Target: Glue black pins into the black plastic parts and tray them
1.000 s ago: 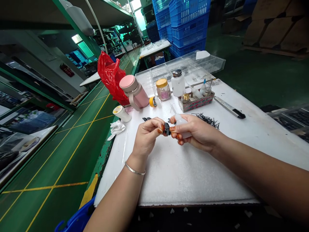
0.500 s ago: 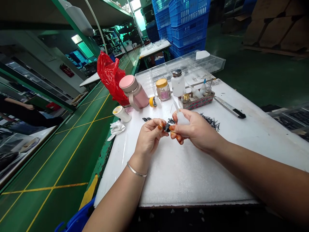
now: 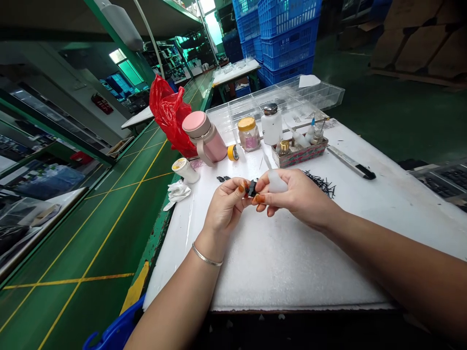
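Observation:
My left hand (image 3: 226, 201) pinches a small black part (image 3: 251, 188) between thumb and fingers above the white foam sheet (image 3: 273, 267). Close beside it on the right, my right hand (image 3: 288, 194) is closed round a translucent squeeze bottle (image 3: 277, 182) whose thin nozzle points up. The right fingertips are at the black part's right side; whether they touch it is hard to tell. Both hands have orange-brown stained fingertips. Behind the right hand lies a pile of thin black pins (image 3: 321, 183). More black parts (image 3: 222, 179) lie behind the left hand.
A pink flask (image 3: 211, 146), a yellow-lidded jar (image 3: 249, 136), a white bottle (image 3: 272, 126) and a small box of bottles (image 3: 304, 155) stand behind. At right lies a cutter knife (image 3: 352, 163); at left, a white tub (image 3: 186, 171), white glove (image 3: 177, 193) and red bag (image 3: 170, 114).
My right fingers have shifted slightly around the black part, and the bottle has tilted a little. The person at the far left has gone out of view.

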`<state>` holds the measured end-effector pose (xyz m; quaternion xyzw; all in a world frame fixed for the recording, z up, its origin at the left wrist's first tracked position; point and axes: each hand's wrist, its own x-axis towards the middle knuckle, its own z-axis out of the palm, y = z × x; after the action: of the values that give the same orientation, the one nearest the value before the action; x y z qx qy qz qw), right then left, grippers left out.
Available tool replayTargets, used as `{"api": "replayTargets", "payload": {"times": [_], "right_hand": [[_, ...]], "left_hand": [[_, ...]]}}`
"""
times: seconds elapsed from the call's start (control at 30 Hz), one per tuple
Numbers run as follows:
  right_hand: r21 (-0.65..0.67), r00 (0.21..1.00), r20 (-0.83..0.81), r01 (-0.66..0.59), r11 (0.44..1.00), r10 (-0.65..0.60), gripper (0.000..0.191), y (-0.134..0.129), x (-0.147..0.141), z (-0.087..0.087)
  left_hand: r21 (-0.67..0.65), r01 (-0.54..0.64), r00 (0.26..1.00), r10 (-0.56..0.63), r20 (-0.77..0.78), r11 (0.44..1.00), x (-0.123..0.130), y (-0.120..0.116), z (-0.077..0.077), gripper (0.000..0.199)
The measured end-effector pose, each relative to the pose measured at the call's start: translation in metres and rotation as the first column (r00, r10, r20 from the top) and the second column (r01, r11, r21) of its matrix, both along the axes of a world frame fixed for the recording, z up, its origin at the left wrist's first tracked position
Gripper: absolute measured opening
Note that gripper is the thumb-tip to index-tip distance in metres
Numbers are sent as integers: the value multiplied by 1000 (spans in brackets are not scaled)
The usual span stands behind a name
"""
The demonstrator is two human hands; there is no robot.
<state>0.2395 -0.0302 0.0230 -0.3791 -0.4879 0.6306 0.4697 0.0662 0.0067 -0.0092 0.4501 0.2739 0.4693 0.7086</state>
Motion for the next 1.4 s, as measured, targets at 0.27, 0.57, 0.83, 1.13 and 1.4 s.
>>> {"api": "replayTargets", "payload": {"times": [0.27,0.57,0.83,1.13,1.4], "right_hand": [[85,981,125,141,986,-151,28,-3,-1,4],[284,943,216,186,941,-252,22,-4,1,-5],[319,952,198,161,934,-232,34,-4,2,-3],[374,952,166,181,909,-258,32,-4,1,-6],[526,886,214,250,813,-411,14,-5,-1,-10]], "left_hand": [[11,4,1000,-3,-27,1000,3,-4,4,30],[-3,-2,1000,2,-24,1000,4,-6,1,30],[35,47,999,-48,22,998,2,-4,-1,24],[78,10,1000,-12,16,997,6,-10,4,26],[113,-51,999,51,-4,992,7,-12,5,26]]}}
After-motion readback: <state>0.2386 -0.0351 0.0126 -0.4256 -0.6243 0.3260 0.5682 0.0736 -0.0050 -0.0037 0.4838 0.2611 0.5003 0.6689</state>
